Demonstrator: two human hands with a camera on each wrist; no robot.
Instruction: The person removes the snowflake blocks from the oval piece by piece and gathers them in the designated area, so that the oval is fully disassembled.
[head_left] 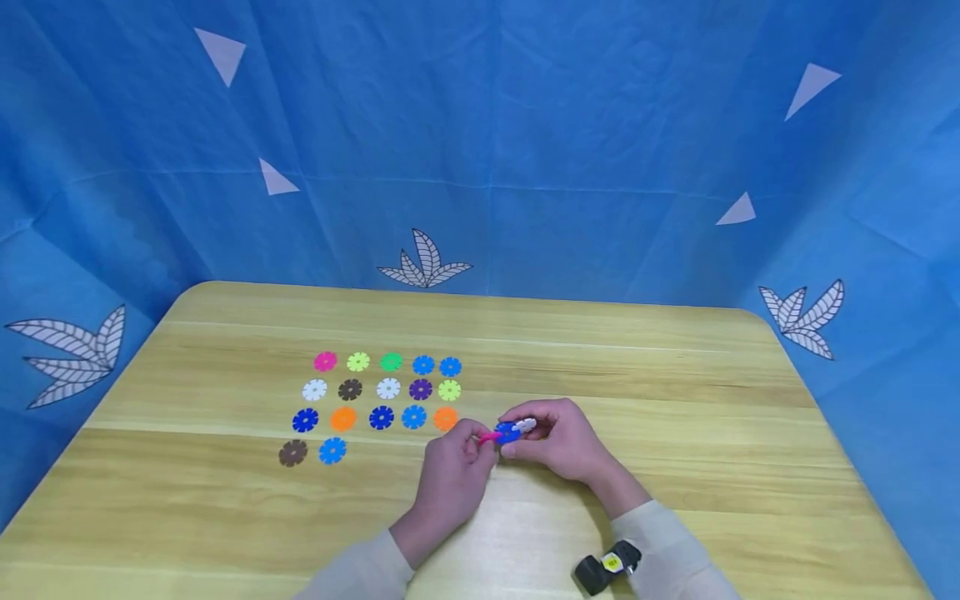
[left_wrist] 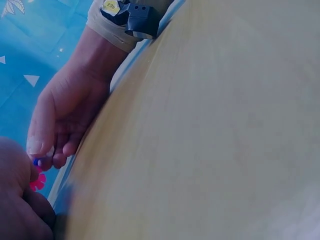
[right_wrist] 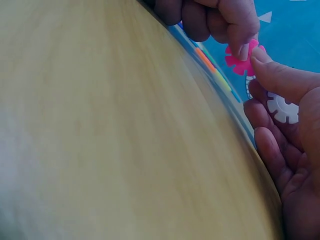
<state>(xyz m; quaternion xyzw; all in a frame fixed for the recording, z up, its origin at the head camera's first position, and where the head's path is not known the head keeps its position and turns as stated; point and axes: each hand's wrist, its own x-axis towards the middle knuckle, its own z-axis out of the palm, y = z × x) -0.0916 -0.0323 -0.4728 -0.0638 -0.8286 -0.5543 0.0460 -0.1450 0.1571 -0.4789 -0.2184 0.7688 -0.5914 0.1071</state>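
My left hand pinches a pink notched plastic disc, seen edge-on in the head view and more face-on in the right wrist view. Between the thumb and fingers of my right hand is a blue notched disc, with a white notched disc joined at its right side. The pink disc meets the blue one's left edge; fingers partly hide the contact, so how deeply they are slotted I cannot tell. Both hands are close together above the table, right of the laid-out discs.
Several loose notched discs lie in rows on the wooden table, left of the hands. An orange disc is nearest the left hand; a brown disc lies at the front left. A black wrist camera sits by the right sleeve. Blue cloth hangs behind.
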